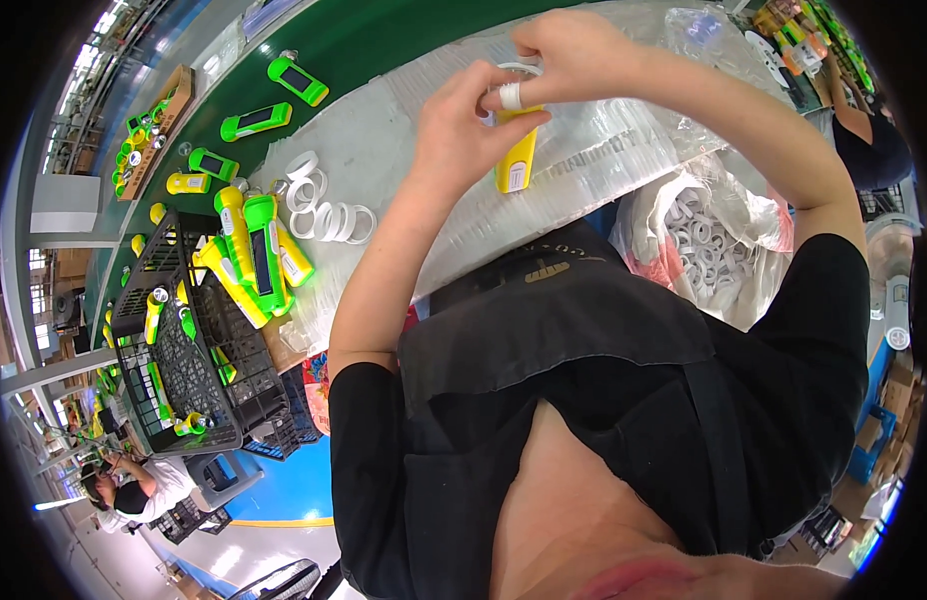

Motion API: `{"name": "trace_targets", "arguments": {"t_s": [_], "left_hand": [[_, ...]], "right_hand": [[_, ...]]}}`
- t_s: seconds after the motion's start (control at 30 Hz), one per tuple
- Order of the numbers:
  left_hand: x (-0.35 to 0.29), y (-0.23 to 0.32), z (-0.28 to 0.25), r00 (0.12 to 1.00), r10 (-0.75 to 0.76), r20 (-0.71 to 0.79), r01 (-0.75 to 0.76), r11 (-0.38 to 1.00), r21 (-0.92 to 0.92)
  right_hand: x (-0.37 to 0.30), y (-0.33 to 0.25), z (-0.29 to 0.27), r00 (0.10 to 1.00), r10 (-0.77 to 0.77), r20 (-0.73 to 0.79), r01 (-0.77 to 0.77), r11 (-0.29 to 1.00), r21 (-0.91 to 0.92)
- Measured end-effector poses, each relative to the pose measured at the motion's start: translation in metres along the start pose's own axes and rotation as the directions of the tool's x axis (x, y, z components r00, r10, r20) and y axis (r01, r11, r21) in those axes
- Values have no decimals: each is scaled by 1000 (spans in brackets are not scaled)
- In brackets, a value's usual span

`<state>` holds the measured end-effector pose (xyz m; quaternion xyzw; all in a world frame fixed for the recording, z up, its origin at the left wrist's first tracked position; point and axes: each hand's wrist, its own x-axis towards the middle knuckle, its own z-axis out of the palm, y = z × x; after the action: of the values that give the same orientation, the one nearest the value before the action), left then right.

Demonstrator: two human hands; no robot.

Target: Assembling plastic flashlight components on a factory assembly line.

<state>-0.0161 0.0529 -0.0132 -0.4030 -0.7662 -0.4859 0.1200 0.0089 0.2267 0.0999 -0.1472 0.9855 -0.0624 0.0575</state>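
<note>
A yellow flashlight [517, 165] stands on the plastic-covered bench in front of me, its head between my two hands. My left hand [464, 125] curls round the head from the left, thumb across the front. From the right, my right hand [574, 62] bends over the top, fingers closed at a white ring [524, 68] on the head. A white band [511, 96] wraps one finger of the right hand. My hands partly hide the head and ring. Loose white rings [334, 220] lie on the bench to the left.
Several green and yellow flashlights [264, 255] lie piled at the left, beside a black plastic crate [219, 390] holding more. Others rest on the green belt [369, 55]. A sack of white rings [709, 240] sits at the bench's right edge. Other people are at far left and far right.
</note>
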Motion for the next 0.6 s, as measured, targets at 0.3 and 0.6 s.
{"name": "trace_targets", "arguments": {"t_s": [0.3,0.6], "left_hand": [[2,-4,5,989,147,-21,-147,989,-33],[11,44,-67,417,-54,907,793,509,-335]], "right_hand": [[2,31,53,923,-175,-342,247,953,178],[-49,8,-7,734,-416,-536,610,751,253]]}}
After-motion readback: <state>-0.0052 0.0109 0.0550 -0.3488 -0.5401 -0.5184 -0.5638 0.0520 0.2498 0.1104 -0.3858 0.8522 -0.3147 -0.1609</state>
